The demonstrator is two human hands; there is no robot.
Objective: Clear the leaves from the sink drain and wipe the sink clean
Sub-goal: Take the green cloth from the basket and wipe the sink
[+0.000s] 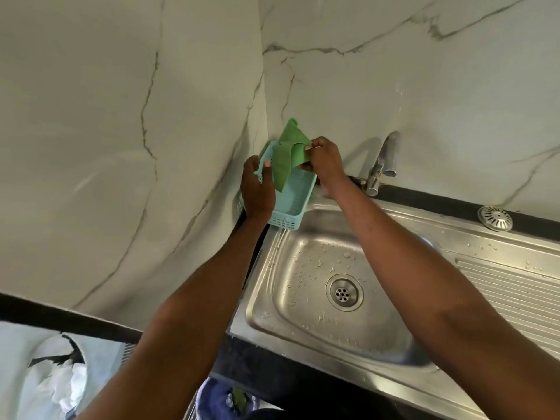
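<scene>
Head view, the only one given: a steel sink [263,301] is seen set into a dark counter in a corner of marble-look wall, w/ the drain [343,293] at the basin's middle. No leaves are seen on the drain or in the basin; only water droplets are scattered over the steel. A round strainer [495,218] is seen lying on the counter's back edge, well apart from the drain. The left hand [256,189] is closed round the near-left rim of a light blue basket [295,197], which is held tilted at the sink's back-left corner, near the wall. The right hand [325,163] is pinched shut on a green cloth [285,156], thumb and fingertips gripping its right edge, so that the cloth is held up over the basket's open top w/ one end hanging down into it. A tap [383,160] is seen just right of the right hand; no water is seen running. Judged from this, the leaf-clearing step looks done and the cloth step is in hand: whether the cloth is being taken out or put back can't be told. If wiping is yet to be done, approx. this is called for next: the cloth lifted clear of the basket, the basket set down, and the cloth brought down to the wet basin and passed round the drain.
</scene>
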